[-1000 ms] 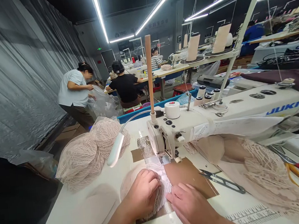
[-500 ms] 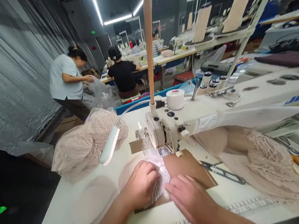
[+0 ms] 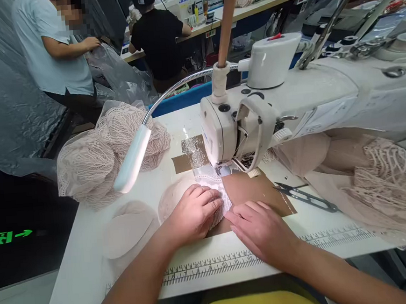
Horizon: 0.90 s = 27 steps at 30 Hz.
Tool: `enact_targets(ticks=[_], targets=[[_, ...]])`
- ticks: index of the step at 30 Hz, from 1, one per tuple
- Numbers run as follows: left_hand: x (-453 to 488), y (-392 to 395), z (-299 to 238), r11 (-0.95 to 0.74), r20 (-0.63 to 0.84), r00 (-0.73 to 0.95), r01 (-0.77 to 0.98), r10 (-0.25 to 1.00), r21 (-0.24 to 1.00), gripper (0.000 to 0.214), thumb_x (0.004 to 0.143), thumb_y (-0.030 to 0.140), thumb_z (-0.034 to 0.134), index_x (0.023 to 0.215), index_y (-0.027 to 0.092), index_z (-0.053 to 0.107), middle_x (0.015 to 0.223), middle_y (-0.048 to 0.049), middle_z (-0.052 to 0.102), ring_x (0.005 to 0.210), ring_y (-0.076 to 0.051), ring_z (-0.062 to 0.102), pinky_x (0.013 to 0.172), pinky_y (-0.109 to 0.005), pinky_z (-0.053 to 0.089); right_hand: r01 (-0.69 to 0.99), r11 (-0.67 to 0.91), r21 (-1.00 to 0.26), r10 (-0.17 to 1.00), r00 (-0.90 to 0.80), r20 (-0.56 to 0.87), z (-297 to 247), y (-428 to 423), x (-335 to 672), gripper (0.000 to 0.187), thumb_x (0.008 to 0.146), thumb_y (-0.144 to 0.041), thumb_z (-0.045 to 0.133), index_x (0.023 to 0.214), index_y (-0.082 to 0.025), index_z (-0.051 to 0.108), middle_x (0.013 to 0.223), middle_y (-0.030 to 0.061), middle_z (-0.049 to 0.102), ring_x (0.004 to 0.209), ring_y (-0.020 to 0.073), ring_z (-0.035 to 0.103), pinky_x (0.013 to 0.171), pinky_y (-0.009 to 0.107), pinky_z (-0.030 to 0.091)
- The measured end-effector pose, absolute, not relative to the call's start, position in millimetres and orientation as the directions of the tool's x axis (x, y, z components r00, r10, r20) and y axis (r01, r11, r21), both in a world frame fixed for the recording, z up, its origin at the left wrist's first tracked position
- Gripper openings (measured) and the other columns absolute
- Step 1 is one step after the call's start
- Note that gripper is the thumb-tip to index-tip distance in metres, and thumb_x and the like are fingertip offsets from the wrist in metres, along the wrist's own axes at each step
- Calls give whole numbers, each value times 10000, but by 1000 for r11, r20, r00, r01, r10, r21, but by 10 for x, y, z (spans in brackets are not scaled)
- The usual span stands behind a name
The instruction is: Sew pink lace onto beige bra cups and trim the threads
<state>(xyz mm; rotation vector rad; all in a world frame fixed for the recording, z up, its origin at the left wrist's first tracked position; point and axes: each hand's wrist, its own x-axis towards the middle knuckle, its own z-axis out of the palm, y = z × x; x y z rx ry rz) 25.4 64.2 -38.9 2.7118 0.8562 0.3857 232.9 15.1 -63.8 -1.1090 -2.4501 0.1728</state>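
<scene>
A pale lace cup piece, sheer beige on its left side, lies under the needle area of a white sewing machine. My left hand rests on the lace with its fingers curled over it, and its fingertips gather the fabric's near edge. My right hand is on the right, its fingers together and the fingertips at the lace's lower right edge. Part of the lace is hidden beneath my left hand. Brown tape covers the table beside the needle.
A lamp hangs left of the machine. Lace bundles lie at the back left, with sheer cut pieces nearer. Thread snips and more lace fabric are on the right. A printed ruler runs along the front. Two people work beyond.
The view has tilted down and come closer to the machine. My left fingers have spread flatter over the lace; my right hand stays at its edge.
</scene>
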Motion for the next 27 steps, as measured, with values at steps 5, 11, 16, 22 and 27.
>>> enact_targets(ticks=[5, 11, 16, 22, 27], targets=[[306, 611, -361, -781, 122, 794, 537, 596, 318, 282, 923, 218, 417, 1137, 163, 591, 1230, -92, 580, 1092, -229, 493, 942, -420, 386, 668, 675, -313, 735, -576, 358, -652, 152, 2345, 240, 908, -176, 415, 1047, -153, 610, 866, 61, 620, 802, 199, 486, 720, 329, 315], [340, 590, -368, -784, 105, 793, 558, 601, 271, 289, 930, 238, 409, 1145, 168, 589, 1247, -94, 560, 1075, -232, 492, 918, -423, 390, 661, 673, -333, 738, -566, 367, -663, 161, 2345, 227, 900, -172, 423, 1008, -148, 621, 835, 55, 613, 770, 196, 471, 705, 330, 319], [371, 555, -404, -773, 102, 779, 582, 619, 252, 295, 944, 234, 376, 1134, 158, 588, 1245, -96, 550, 1076, -238, 484, 914, -424, 388, 659, 669, -344, 743, -573, 347, -640, 155, 2345, 217, 891, -163, 442, 1002, -146, 629, 833, 51, 612, 770, 193, 469, 711, 325, 329], [387, 516, -406, -756, 99, 761, 605, 641, 250, 308, 950, 231, 360, 1160, 160, 575, 1250, -94, 544, 1079, -247, 473, 913, -434, 391, 635, 678, -372, 735, -566, 373, -643, 213, 2442, 226, 891, -137, 441, 1019, -149, 626, 842, 52, 616, 775, 182, 483, 712, 311, 344], [386, 510, -410, -752, 106, 754, 612, 648, 244, 324, 951, 236, 358, 1191, 163, 563, 1256, -99, 536, 1073, -251, 477, 909, -436, 396, 706, 614, -352, 789, -537, 299, -620, 304, 2551, 265, 895, -115, 395, 1018, -152, 627, 795, 59, 587, 732, 178, 475, 660, 300, 340]])
